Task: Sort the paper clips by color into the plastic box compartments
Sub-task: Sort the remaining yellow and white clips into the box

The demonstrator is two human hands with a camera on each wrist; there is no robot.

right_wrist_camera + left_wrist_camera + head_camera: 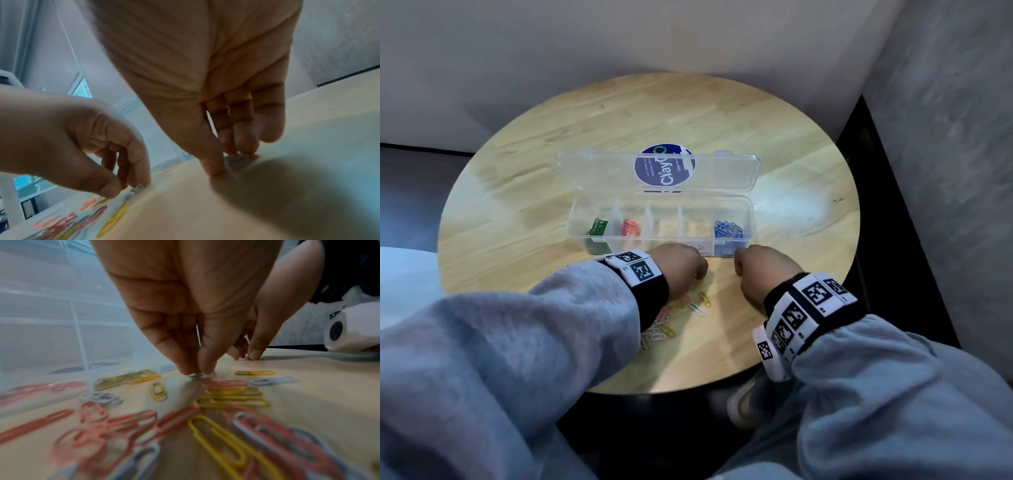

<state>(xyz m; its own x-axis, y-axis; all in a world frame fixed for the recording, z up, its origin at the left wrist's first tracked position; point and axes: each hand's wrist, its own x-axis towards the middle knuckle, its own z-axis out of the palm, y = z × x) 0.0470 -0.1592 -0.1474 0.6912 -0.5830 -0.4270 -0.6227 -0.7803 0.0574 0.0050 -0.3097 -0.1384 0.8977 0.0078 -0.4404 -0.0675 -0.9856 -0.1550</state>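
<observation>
A clear plastic box (752, 219) lies open on the round wooden table (619, 113). Green clips (596, 228) fill its left compartment, pink clips (629, 228) the one beside it, and blue clips (727, 229) the right end. Just in front of the box, my left hand (700, 274) points fingertips down. In the left wrist view this left hand (198, 372) pinches a small silvery clip (197, 375) lying on the wood. My right hand (738, 270) is a short way to the right, and its fingertips (213, 168) pinch another silvery clip (236, 158) on the table.
Loose pink, yellow and pale grey clips (671, 318) lie scattered under my left wrist, seen close as clips (218, 430). The box lid (599, 171) lies flat behind, over a round blue sticker (664, 168). Walls stand behind and to the right; the table's near edge is close.
</observation>
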